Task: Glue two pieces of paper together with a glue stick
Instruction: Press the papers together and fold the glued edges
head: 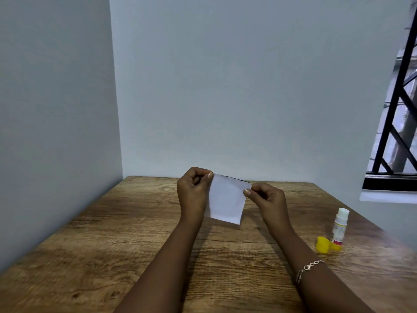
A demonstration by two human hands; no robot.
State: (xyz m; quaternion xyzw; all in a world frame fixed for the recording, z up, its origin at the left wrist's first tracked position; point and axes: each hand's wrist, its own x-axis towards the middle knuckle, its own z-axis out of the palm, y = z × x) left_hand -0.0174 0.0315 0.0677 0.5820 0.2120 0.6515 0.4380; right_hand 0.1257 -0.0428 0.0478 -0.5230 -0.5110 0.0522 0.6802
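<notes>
Two hands, centre of frame: left hand [194,188], right hand [266,199]. One white paper [226,199] visible between them; dark strip along top edge, second sheet behind cannot be told. One glue stick [339,227], right side. One yellow cap [322,245] beside it. One bracelet [309,268], lower right. One tabletop [112,233]. One window [397,109], upper right.

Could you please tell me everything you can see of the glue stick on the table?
The glue stick stands upright near the right edge of the wooden table. It looks plastic: a white tube with a yellow and red label too blurred to read, a yellow base, and an uncovered white top. Its yellow cap lies beside the base; whether they touch is unclear. Neither the left hand nor the right hand touches it.
</notes>
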